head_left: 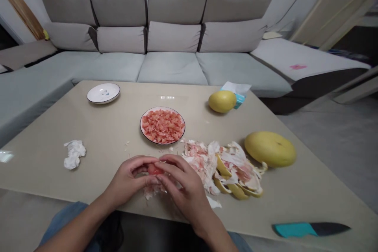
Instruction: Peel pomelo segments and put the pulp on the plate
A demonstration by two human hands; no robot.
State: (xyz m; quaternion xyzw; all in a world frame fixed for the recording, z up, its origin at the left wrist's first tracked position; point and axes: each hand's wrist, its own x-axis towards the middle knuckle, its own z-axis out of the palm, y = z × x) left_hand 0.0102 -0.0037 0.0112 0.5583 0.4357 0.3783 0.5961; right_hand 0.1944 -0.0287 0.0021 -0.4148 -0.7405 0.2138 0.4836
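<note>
Between the fingers of both hands is a small red piece of pomelo flesh (154,169), partly covered by them. My left hand (130,177) grips it from the left, thumb and fingers curled round. My right hand (184,181) pinches it from the other side, fingertips meeting those of the left. Bits of pale membrane (153,191) lie on the table under the hands. Just beyond them stands a plate (141,130) heaped with red pomelo pieces (162,126). To the right of my right hand spreads a pile of pomelo peel and membrane (227,169).
Two whole yellow pomelos, one nearer (270,149) and one farther (222,101), rest on the right, the farther against a tissue pack (239,96). A knife (310,229) lies near the front right edge. Left are crumpled tissue (74,154) and a white plate (103,93). A sofa (171,67) stands behind.
</note>
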